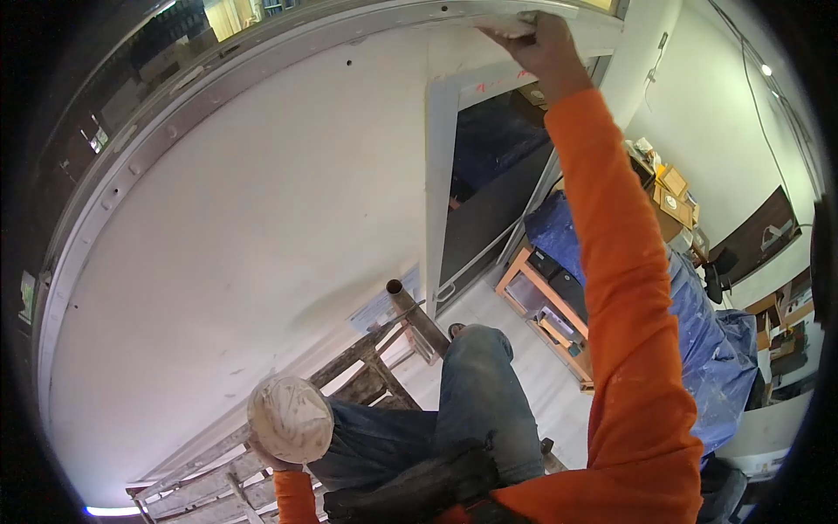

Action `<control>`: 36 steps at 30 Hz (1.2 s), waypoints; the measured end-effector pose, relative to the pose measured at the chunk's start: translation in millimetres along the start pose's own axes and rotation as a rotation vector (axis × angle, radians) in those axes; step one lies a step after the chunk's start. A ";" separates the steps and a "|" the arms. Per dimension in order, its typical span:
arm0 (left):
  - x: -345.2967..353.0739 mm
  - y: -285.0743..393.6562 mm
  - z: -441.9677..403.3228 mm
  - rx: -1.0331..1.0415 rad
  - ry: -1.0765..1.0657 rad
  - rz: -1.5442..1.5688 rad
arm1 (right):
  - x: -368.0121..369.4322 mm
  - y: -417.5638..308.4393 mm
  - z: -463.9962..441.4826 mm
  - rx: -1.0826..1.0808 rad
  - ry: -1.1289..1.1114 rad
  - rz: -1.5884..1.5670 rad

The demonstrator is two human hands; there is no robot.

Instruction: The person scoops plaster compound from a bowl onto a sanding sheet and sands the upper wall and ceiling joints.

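Note:
My left hand [278,456] is low at the left, its fingers closed under and around the near edge of a round tub [291,417]. Pale, creamy putty smears cover the top of the tub, and most of the fingers are hidden beneath it. High above, my right hand [552,54] reaches up with fingers closed on a flat, whitish putty knife [504,28]. Its blade lies along the top of the pale wall [262,201], just under the metal frame rail [367,24]. The grip covers much of the tool.
Below me is a weathered wooden scaffold [367,371] beside a metal pipe [417,319]. A glass door [489,166] stands in the wall. At right are a wooden shelf unit [546,314], a blue tarp [711,349] over furniture, and stacked boxes [672,201].

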State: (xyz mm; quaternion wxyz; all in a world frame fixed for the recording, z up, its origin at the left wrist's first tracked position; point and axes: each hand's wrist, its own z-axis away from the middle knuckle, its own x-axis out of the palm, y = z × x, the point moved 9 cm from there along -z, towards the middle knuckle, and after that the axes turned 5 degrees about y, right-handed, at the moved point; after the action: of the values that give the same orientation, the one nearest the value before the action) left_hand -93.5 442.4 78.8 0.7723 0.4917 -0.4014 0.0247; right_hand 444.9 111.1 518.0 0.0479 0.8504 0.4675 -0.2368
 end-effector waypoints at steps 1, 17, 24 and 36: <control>3.4 -0.7 -1.6 -0.023 -0.050 0.000 | 2.2 12.5 6.4 0.070 0.017 -0.066; 8.3 -6.2 -2.1 -0.085 -0.064 -0.047 | 2.9 189.7 65.9 0.398 0.183 0.297; 42.5 -3.6 9.2 0.046 -0.095 -0.210 | 19.5 195.4 35.2 0.157 0.377 0.084; 50.6 -6.3 13.9 0.018 -0.296 -0.190 | 22.2 64.9 49.9 0.045 0.170 -0.090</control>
State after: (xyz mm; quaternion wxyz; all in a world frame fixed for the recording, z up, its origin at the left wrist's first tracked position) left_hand -64.8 410.3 109.4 0.6990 0.5327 -0.4623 -0.1175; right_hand 490.2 76.9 454.9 -0.0215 0.8462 0.5024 -0.1761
